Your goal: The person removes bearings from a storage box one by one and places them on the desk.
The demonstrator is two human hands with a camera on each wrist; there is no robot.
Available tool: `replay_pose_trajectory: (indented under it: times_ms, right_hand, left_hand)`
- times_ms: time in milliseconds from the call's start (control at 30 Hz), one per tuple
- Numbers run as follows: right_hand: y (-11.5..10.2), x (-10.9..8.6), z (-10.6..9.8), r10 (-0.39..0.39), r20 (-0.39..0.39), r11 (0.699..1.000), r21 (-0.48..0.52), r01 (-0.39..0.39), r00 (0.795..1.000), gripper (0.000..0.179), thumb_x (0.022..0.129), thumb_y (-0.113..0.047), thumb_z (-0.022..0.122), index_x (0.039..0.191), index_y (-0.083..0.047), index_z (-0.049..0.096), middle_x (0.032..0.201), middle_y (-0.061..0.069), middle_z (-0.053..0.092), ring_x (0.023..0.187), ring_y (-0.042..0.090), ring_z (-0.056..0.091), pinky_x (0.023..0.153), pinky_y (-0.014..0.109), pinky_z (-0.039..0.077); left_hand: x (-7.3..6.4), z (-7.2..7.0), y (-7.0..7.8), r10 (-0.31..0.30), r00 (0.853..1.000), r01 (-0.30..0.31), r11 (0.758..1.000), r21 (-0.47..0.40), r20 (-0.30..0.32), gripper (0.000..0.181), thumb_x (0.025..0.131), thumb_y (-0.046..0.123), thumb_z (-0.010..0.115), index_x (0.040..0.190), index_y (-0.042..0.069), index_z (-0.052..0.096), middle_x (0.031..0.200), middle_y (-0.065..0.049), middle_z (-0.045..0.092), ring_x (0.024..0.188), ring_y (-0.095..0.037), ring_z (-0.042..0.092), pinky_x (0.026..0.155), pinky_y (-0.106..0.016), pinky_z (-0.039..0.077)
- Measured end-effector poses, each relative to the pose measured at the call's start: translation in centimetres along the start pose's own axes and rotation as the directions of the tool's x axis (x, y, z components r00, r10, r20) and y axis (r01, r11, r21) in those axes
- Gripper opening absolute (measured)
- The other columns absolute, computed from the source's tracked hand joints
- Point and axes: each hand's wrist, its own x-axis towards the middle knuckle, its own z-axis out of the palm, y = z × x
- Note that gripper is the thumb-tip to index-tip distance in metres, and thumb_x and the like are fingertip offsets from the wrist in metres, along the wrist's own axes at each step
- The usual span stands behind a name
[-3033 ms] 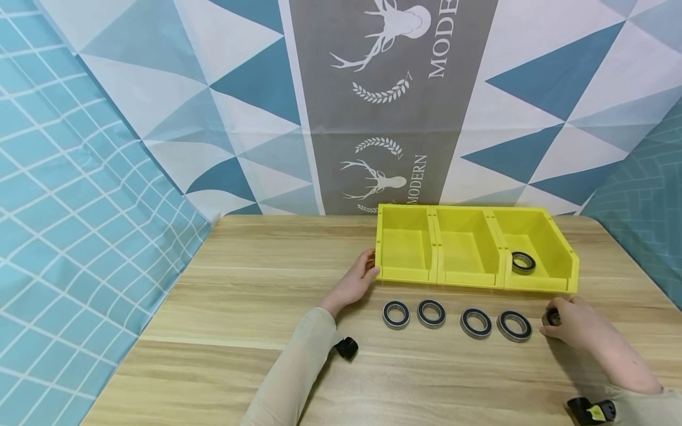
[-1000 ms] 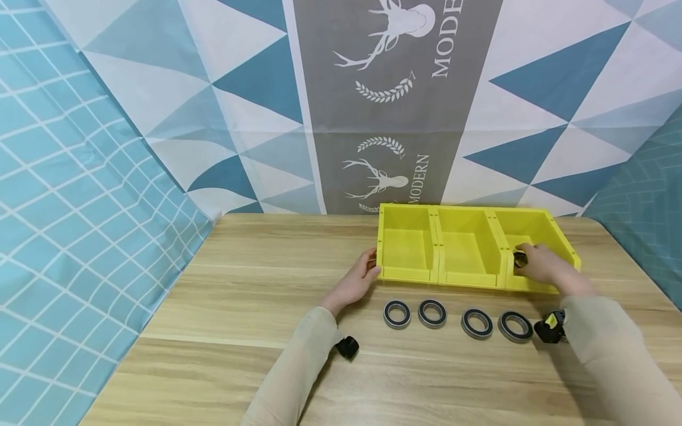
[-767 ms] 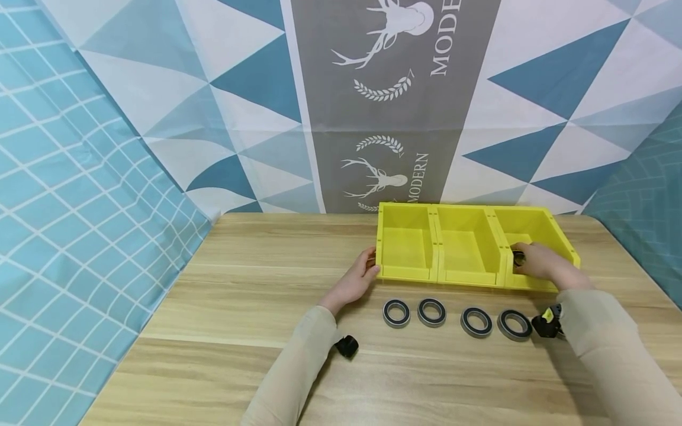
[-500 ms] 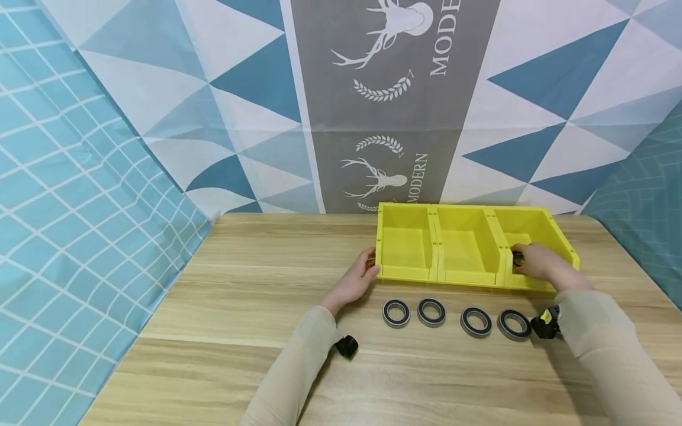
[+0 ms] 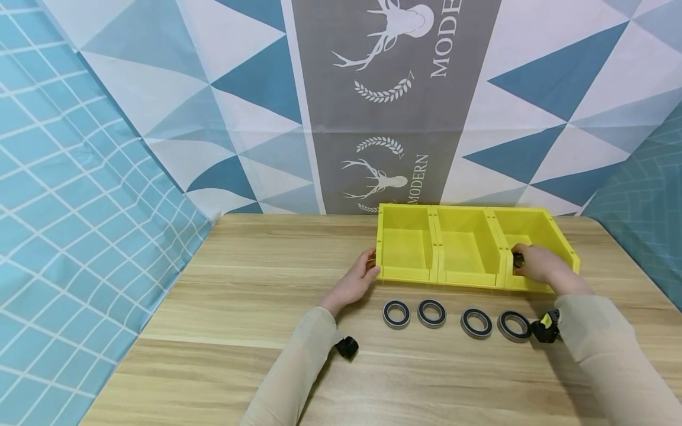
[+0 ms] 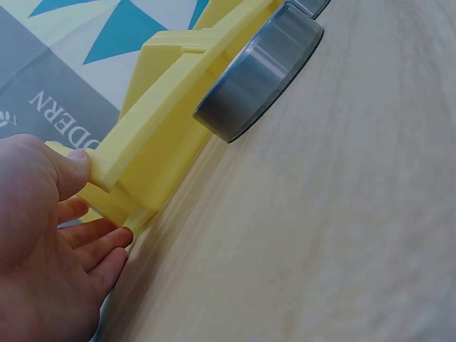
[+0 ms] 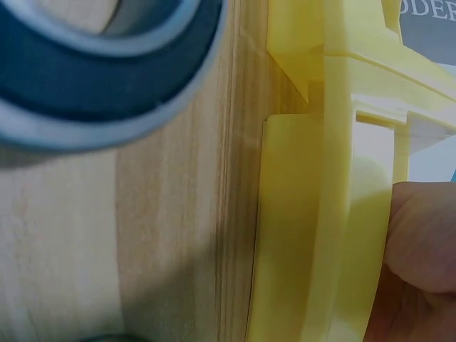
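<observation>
At the left end of a row of three joined yellow storage bins (image 5: 407,275), my left hand (image 5: 358,283) grips the side wall. The left wrist view shows the thumb (image 6: 73,171) on the rim and the other fingers lower down, against the bin's side. My right hand (image 5: 539,263) reaches into the right-hand bin and pinches a dark ring-shaped ball bearing (image 5: 518,260), mostly covered by the fingers. The right wrist view has only part of this hand, behind the bin's yellow front wall (image 7: 292,235). The left and middle bins hold nothing.
Several bearings lie flat in a line before the bins, among them the leftmost bearing (image 5: 396,314) and one bearing (image 5: 514,326) beside the right wrist camera (image 5: 546,326). A patterned cloth wall (image 5: 256,118) stands behind the wooden table (image 5: 240,284).
From a bearing on the table at the right, my right hand has moved up and left into the right-hand bin, where it stays over the last second. My left hand has kept its place.
</observation>
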Motion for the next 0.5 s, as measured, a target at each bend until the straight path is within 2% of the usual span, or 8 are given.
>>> replay_pose_trajectory:
  times_ms: [200, 500]
  right_hand:
    - [-0.1, -0.1, 0.0, 0.013, -0.024, 0.999, 0.042, -0.012, 1.0, 0.045, 0.079, -0.011, 0.068, 0.107, 0.014, 0.043, 0.085, 0.027, 0.057, 0.079, 0.041, 0.055, 0.066, 0.049, 0.047]
    - [-0.2, -0.3, -0.1, 0.057, -0.046, 0.996, 0.068, -0.054, 0.997, 0.05, 0.078, -0.013, 0.069, 0.108, 0.015, 0.04, 0.092, 0.036, 0.053, 0.082, 0.046, 0.053, 0.069, 0.052, 0.046]
  left_hand:
    - [-1.1, -0.6, 2.5, 0.001, 1.0, -0.001, 1.0, -0.011, 0.019, 0.049, 0.098, 0.007, 0.034, 0.14, -0.009, 0.014, 0.141, -0.026, 0.029, 0.129, -0.034, 0.034, 0.108, -0.041, 0.029]
    - [-1.2, -0.7, 2.9, -0.009, 1.0, 0.009, 1.0, 0.0, 0.023, 0.049, 0.098, 0.008, 0.034, 0.14, -0.008, 0.014, 0.142, -0.025, 0.028, 0.13, -0.033, 0.034, 0.108, -0.04, 0.029]
